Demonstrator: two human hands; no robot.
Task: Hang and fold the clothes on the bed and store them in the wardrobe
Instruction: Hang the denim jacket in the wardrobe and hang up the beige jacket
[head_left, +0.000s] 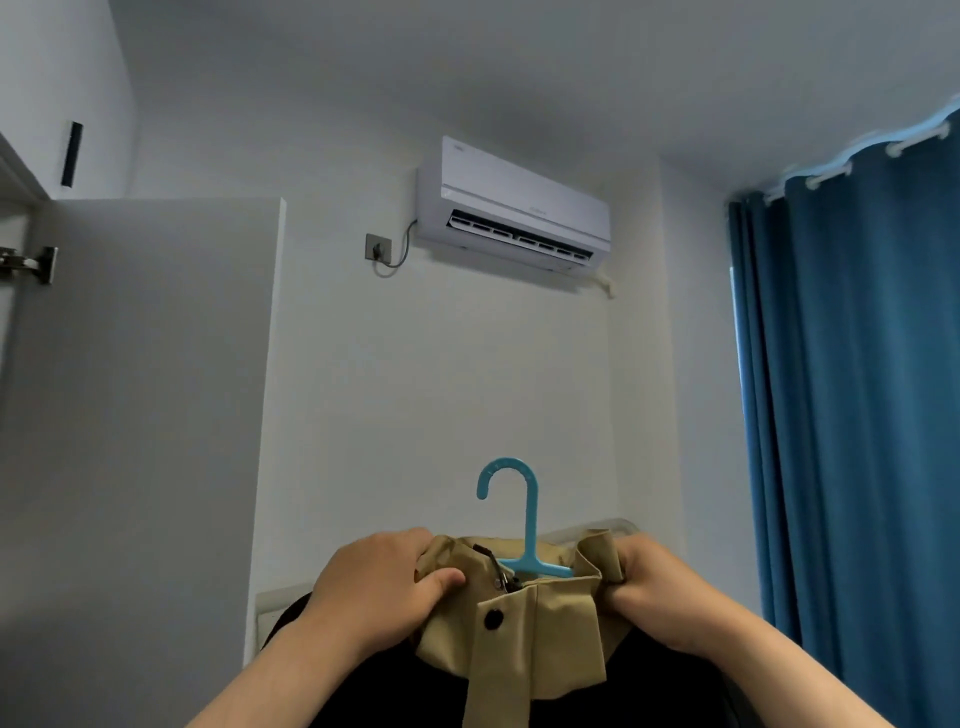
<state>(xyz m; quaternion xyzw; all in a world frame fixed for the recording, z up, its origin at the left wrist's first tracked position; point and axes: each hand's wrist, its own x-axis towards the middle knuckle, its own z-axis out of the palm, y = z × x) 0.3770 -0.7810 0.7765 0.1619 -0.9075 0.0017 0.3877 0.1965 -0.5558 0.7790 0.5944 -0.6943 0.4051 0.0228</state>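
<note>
Our left hand (379, 587) grips a coat (550, 634) by the 9 o'clock side of its tan collar (597, 558), thumb pressed over the cloth. Our right hand (660, 592) bunches the collar's 3 o'clock edge in curled fingers. Between the two hands a blue hanger (530, 525) sits inside the neck of the coat. Its hook (506, 464) rises toward 12 o'clock with the open end turned to 9 o'clock. We hold the coat up in front of us, low in the view at 6 o'clock, with an air conditioner (514, 208) high behind it at 12 o'clock. Under the collar the cloth looks dark, and we cannot tell whether that belongs to the same coat.

We judge this to be the hanging step: the hanger seems seated and we are settling the collar around it. An open wardrobe door (135, 415) with its hinge (34, 264) stands at 9 o'clock, and a blue curtain (857, 389) hangs at 3 o'clock. Next, we think, one hand has to shift to the hook, and then we turn toward 9 o'clock and set the hook over a rail. No rail shows, so we would have to find it first. The bed is out of view.
</note>
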